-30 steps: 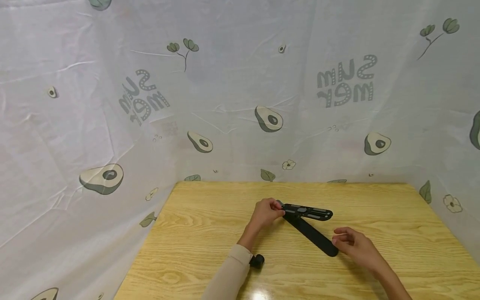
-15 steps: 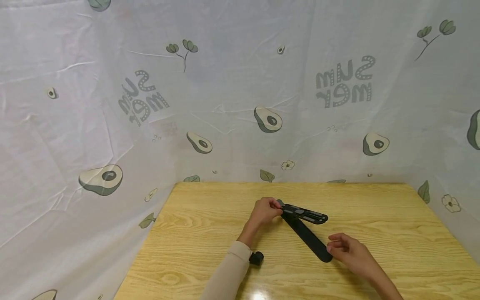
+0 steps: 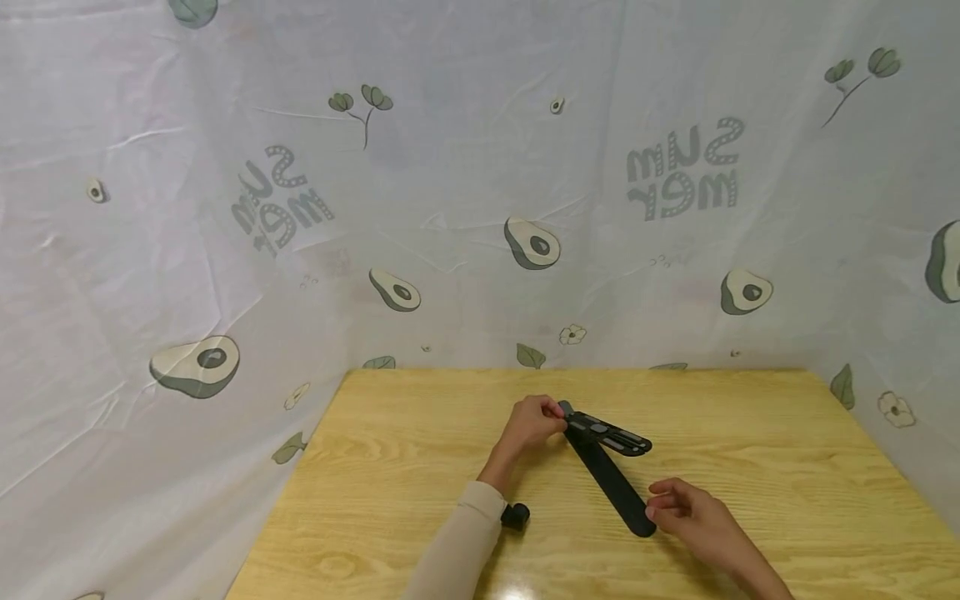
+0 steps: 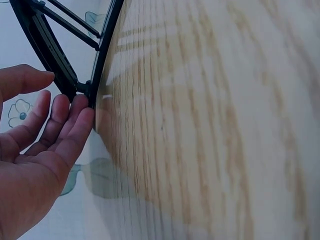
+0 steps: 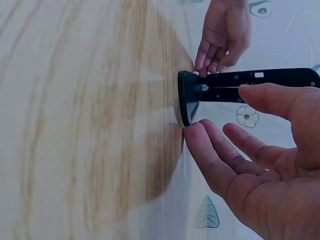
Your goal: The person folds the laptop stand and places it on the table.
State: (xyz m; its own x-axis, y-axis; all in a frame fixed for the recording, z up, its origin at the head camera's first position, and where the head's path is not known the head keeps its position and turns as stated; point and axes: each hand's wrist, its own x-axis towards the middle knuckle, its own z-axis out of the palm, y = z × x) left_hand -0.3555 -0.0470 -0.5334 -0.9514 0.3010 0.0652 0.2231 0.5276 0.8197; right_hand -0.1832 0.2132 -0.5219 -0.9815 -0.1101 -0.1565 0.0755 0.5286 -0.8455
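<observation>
A black folding stand lies on the wood-grain table, its long base flat and its slotted upper arm raised at an angle from the hinged end. Thin struts join the two parts in the left wrist view. My left hand is at the hinged end, fingertips against it, the thumb held apart from the fingers. At the base's rounded near end is my right hand. In the right wrist view its fingertips touch or nearly touch that end, and the thumb stands away.
The wood-grain table reaches back to a pale cloth printed with avocados and leaves, which hangs behind and at the sides. A small black device sits at my left wrist, by the beige sleeve.
The stand has turned, its near end swinging toward me and to the left, while the hinged end stays nearly in place. My right hand has moved the same way with the near end.
</observation>
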